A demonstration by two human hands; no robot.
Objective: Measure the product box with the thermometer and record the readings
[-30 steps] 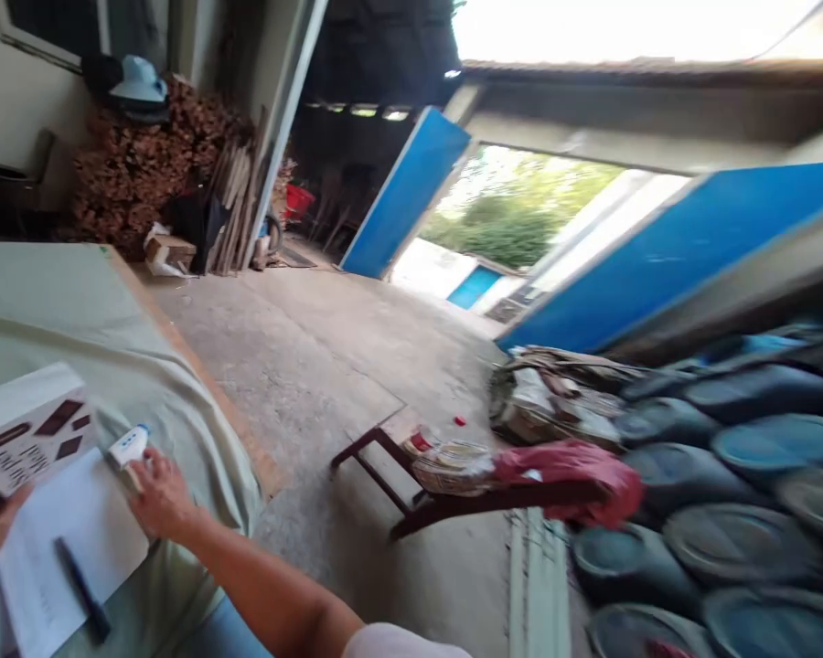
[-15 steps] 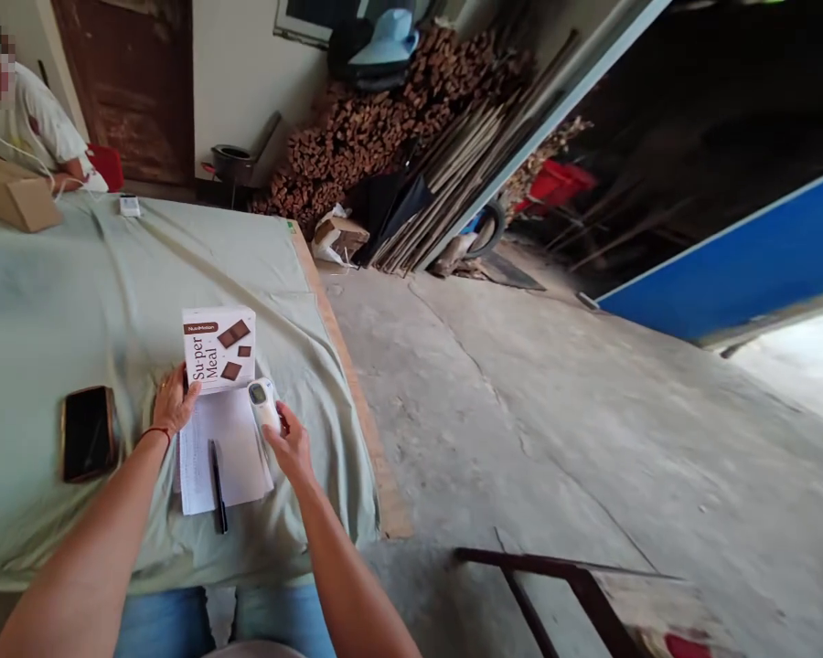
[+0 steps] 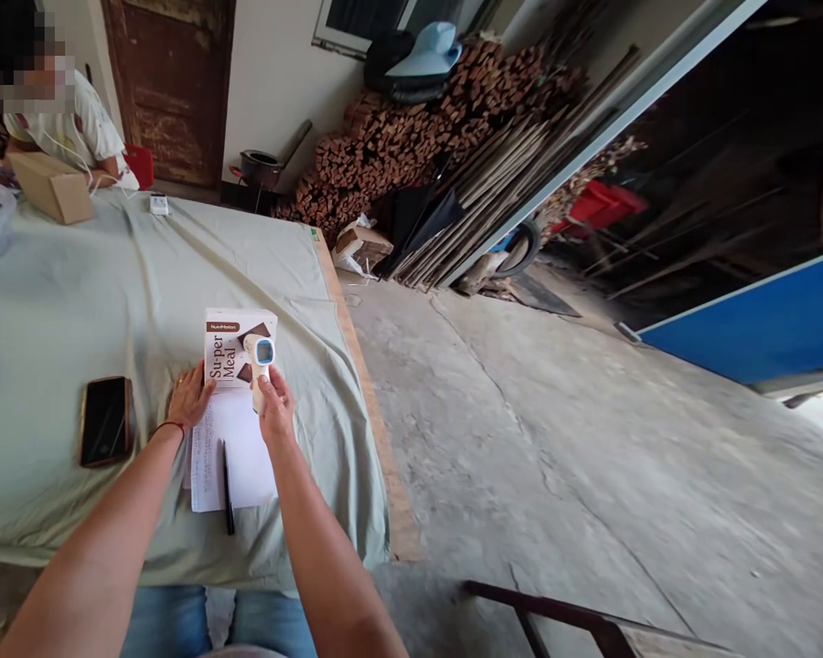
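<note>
My right hand (image 3: 274,402) is wrapped round the grip of a white infrared thermometer (image 3: 259,366); its small blue-edged screen faces me. The thermometer is held up in front of a white "Su-per Meal" box (image 3: 220,366) with brown bars printed on it, hiding part of its face. At the box's lower left, my left hand (image 3: 190,395) grips its edge, thumb in front. Below the box lie papers (image 3: 247,466), the left part covered in writing. A black pen (image 3: 228,489) rests across them.
A phone (image 3: 105,420) lies left of my left arm on the green tablecloth (image 3: 165,338). Across the table are a cardboard box (image 3: 55,187), a small white box (image 3: 159,205) and a seated person (image 3: 96,119). A dark metal frame (image 3: 541,608) stands on the floor at lower right.
My right hand has turned the thermometer upright and brought it leftward, before the box's face. My left hand keeps its hold at the box. The camera view has shifted slightly left.
</note>
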